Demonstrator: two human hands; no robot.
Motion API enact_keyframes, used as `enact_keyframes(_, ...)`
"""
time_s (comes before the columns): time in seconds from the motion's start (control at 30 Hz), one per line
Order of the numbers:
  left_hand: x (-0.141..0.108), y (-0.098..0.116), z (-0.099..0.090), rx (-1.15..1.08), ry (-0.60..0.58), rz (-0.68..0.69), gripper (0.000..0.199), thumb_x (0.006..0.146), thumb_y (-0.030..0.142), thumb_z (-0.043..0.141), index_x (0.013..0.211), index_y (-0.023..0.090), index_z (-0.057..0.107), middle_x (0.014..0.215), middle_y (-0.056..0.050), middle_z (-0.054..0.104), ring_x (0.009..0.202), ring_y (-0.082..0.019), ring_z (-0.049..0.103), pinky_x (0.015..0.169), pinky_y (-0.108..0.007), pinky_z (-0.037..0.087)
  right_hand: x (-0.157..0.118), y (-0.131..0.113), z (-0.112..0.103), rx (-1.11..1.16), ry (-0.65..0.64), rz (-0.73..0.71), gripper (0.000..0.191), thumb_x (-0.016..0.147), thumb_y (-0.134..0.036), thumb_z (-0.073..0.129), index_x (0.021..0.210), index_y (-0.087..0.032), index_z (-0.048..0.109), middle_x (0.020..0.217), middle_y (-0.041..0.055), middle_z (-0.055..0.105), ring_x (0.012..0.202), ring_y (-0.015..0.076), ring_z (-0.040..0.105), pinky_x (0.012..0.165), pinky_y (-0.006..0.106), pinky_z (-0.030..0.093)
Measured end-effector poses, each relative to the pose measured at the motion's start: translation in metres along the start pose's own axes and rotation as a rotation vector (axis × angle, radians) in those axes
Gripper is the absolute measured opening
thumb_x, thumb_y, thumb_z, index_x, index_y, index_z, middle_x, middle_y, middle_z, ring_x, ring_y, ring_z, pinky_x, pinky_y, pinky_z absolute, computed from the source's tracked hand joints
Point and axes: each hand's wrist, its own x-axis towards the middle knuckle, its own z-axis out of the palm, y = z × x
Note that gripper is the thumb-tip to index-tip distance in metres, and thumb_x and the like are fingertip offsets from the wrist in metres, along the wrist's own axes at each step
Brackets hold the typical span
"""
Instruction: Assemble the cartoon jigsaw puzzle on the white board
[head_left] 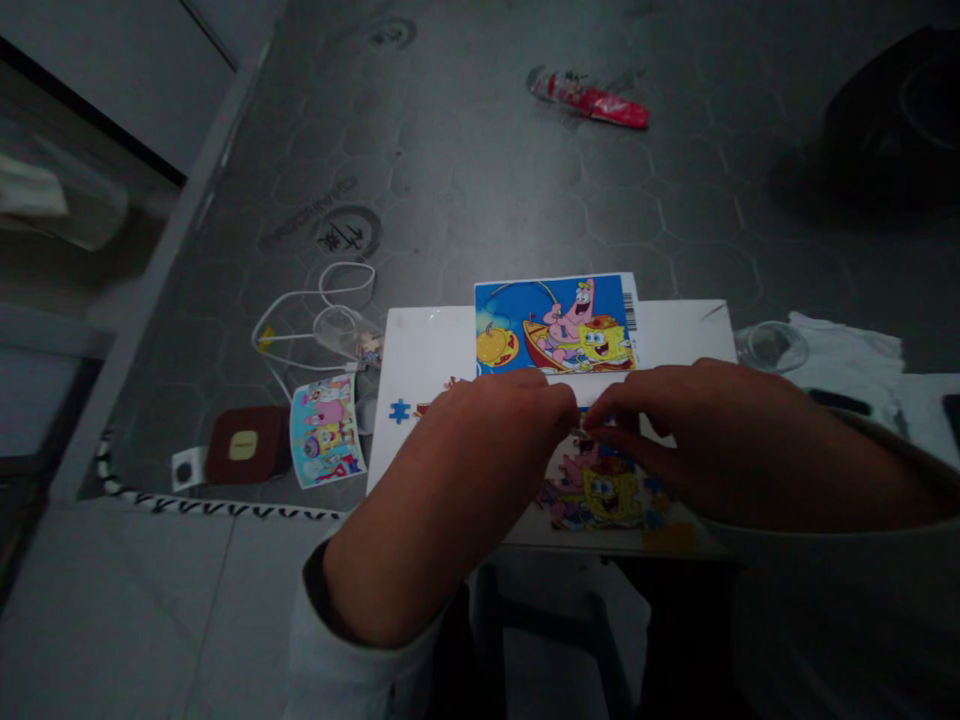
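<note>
My left hand (517,415) is closed over the upper edge of a partly assembled jigsaw puzzle (600,490) showing cartoon characters. Its fingertips point down, and whatever they grip is hidden. Opposite it, my right hand (686,420) has thumb and index finger brought together in a pinch, almost touching the left fingers. Anything between them is too small and dark to make out. Just beyond both hands lies a picture card (555,320) with a pink starfish and a yellow sponge in a boat. A blue jigsaw piece (400,410) rests at the left of the white board (427,340).
Left of the board are a second picture card (328,430), a brown box (247,445) and a white cable (289,295). A clear round container (772,346) and white tissue (851,350) lie to the right. A red wrapper (592,100) is on the tiled floor beyond.
</note>
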Motion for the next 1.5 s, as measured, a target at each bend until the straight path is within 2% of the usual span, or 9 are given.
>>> enact_keyframes(0.13, 0.002, 0.001, -0.001, -0.048, -0.029, -0.006, 0.02, 0.105, 0.011, 0.068, 0.108, 0.025, 0.081, 0.113, -0.002, 0.086, 0.102, -0.03, 0.084, 0.091, -0.047, 0.064, -0.002, 0.003, 0.001, -0.016, 0.025, -0.011, 0.023, 0.098, -0.031, 0.061, 0.1, -0.034, 0.084, 0.089, 0.0031, 0.085, 0.068, 0.0234, 0.073, 0.061, 0.036, 0.043)
enact_keyframes(0.23, 0.004, 0.003, -0.001, -0.015, -0.066, -0.045, 0.016, 0.105, 0.013, 0.07, 0.105, 0.024, 0.082, 0.11, -0.004, 0.086, 0.101, -0.031, 0.084, 0.088, -0.046, 0.064, 0.0, 0.004, 0.003, -0.001, 0.027, -0.004, 0.022, 0.098, -0.033, 0.062, 0.098, -0.033, 0.084, 0.087, 0.0031, 0.085, 0.066, 0.0222, 0.072, 0.06, 0.035, 0.042)
enact_keyframes(0.4, 0.003, 0.002, 0.004, 0.084, -0.028, -0.055, 0.019, 0.107, 0.013, 0.067, 0.105, 0.024, 0.082, 0.11, -0.005, 0.086, 0.098, -0.032, 0.084, 0.086, -0.046, 0.063, 0.004, 0.006, 0.007, -0.034, -0.031, 0.027, 0.023, 0.096, -0.037, 0.067, 0.105, -0.035, 0.087, 0.094, 0.0052, 0.087, 0.071, 0.0248, 0.075, 0.059, 0.035, 0.044)
enact_keyframes(0.6, 0.004, 0.006, 0.001, 0.207, -0.152, -0.053, 0.024, 0.106, 0.01, 0.063, 0.109, 0.023, 0.083, 0.112, -0.008, 0.085, 0.097, -0.03, 0.084, 0.079, -0.04, 0.063, 0.006, 0.007, 0.007, -0.04, -0.054, -0.014, 0.025, 0.096, -0.04, 0.066, 0.107, -0.033, 0.088, 0.091, 0.0075, 0.086, 0.065, 0.0235, 0.073, 0.053, 0.033, 0.041)
enact_keyframes(0.73, 0.006, 0.008, -0.001, 0.224, -0.176, -0.06, 0.025, 0.106, 0.008, 0.062, 0.108, 0.022, 0.083, 0.112, -0.01, 0.085, 0.099, -0.032, 0.085, 0.082, -0.041, 0.064, 0.007, 0.002, 0.004, -0.033, -0.083, -0.032, 0.027, 0.099, -0.043, 0.064, 0.106, -0.032, 0.087, 0.095, 0.0086, 0.087, 0.068, 0.0244, 0.075, 0.055, 0.033, 0.041)
enact_keyframes(0.97, 0.008, 0.009, 0.002, 0.231, -0.222, -0.063, 0.025, 0.109, 0.014, 0.059, 0.107, 0.021, 0.083, 0.112, -0.013, 0.085, 0.101, -0.038, 0.086, 0.083, -0.051, 0.068, 0.009, -0.006, 0.001, -0.071, -0.141, 0.008, 0.031, 0.103, -0.042, 0.058, 0.113, -0.033, 0.086, 0.109, 0.0084, 0.088, 0.084, 0.028, 0.079, 0.064, 0.036, 0.045)
enact_keyframes(1.13, 0.007, 0.01, 0.0, 0.236, -0.218, -0.06, 0.027, 0.107, 0.01, 0.058, 0.111, 0.02, 0.082, 0.113, -0.013, 0.085, 0.098, -0.037, 0.086, 0.078, -0.047, 0.067, 0.009, -0.001, 0.005, -0.08, -0.107, -0.024, 0.031, 0.102, -0.045, 0.06, 0.106, -0.031, 0.088, 0.101, 0.0076, 0.088, 0.077, 0.0232, 0.076, 0.059, 0.032, 0.04)
enact_keyframes(1.27, 0.003, 0.007, 0.0, 0.181, -0.24, -0.127, 0.028, 0.108, 0.016, 0.056, 0.106, 0.02, 0.084, 0.106, -0.014, 0.085, 0.092, -0.035, 0.085, 0.076, -0.045, 0.065, 0.009, 0.002, 0.006, -0.031, -0.069, -0.079, 0.032, 0.101, -0.045, 0.061, 0.105, -0.03, 0.088, 0.096, 0.008, 0.087, 0.07, 0.0205, 0.074, 0.058, 0.032, 0.04)
enact_keyframes(1.5, -0.002, 0.007, -0.003, 0.124, -0.307, -0.242, 0.034, 0.109, 0.027, 0.054, 0.1, 0.019, 0.087, 0.098, -0.017, 0.087, 0.089, -0.039, 0.085, 0.078, -0.05, 0.065, 0.01, -0.003, 0.004, -0.056, -0.105, -0.002, 0.031, 0.102, -0.046, 0.06, 0.104, -0.028, 0.086, 0.098, 0.0098, 0.086, 0.073, 0.0245, 0.075, 0.058, 0.033, 0.041)
